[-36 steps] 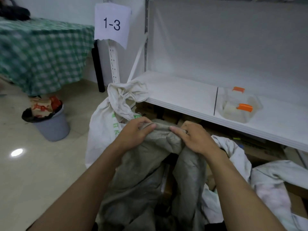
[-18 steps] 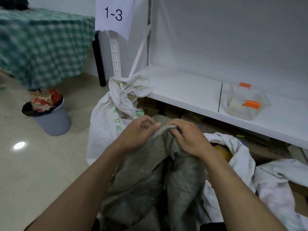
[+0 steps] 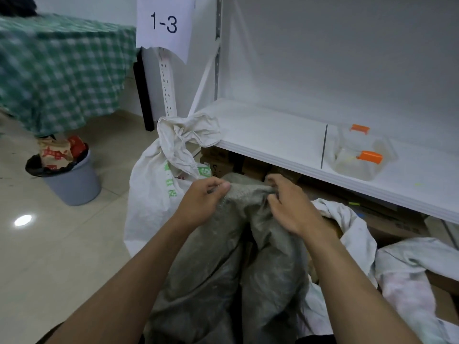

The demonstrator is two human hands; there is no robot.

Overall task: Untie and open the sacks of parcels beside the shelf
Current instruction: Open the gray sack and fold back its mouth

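Pinching bunched top of grey woven plastic sack (image 3: 223, 256) with left hand (image 3: 203, 202) and right hand (image 3: 290, 209), neck spanning left-right between.

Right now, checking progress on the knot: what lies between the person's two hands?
In the head view, only the bunched neck of the grey sack spans the gap; the left hand and right hand each pinch it.

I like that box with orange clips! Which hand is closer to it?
Right. The right hand grips the grey sack down-left of the box; the left hand grips it farther left.
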